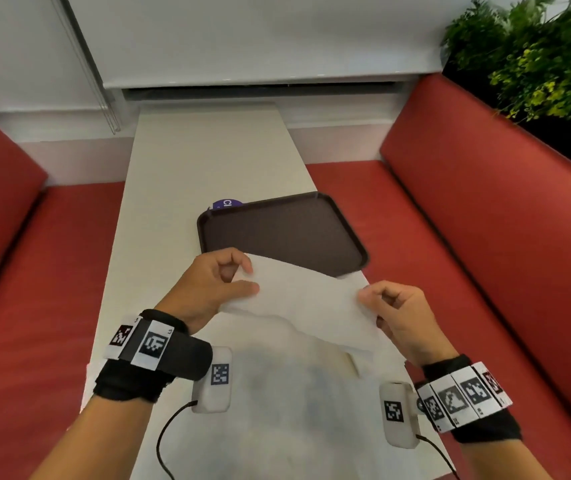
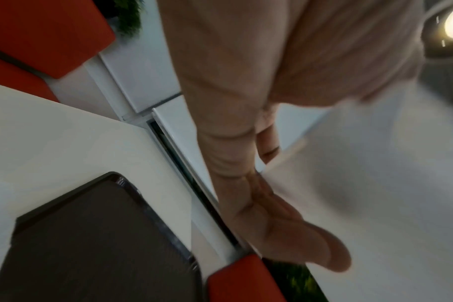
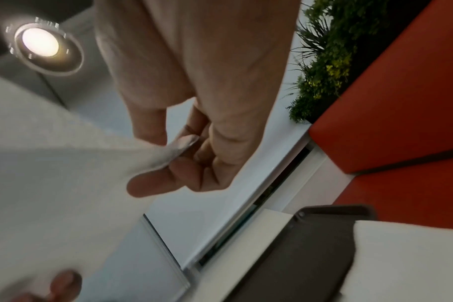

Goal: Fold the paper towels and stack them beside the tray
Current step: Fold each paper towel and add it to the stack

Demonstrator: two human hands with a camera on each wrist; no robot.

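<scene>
above table [image 1: 180, 161], paper towel [image 1: 298, 299] pinched between both hands' fingers [image 1: 242, 289], seemingly airborne.

Long narrow cream table [image 1: 187, 161] runs away toward far wall. Red padded bench [image 1: 478, 216] on right side, matching red bench [image 1: 17, 271] on left side, each with upright backrest. White roller blind [image 1: 242, 36] covers window at table's far end; dark gap beneath its lower edge. Blind cord [image 1: 86, 64] hangs at left. Green plants [image 1: 533, 57] behind right backrest. Round recessed ceiling lamp [image 3: 40, 41], lit, visible in right wrist view.
</scene>
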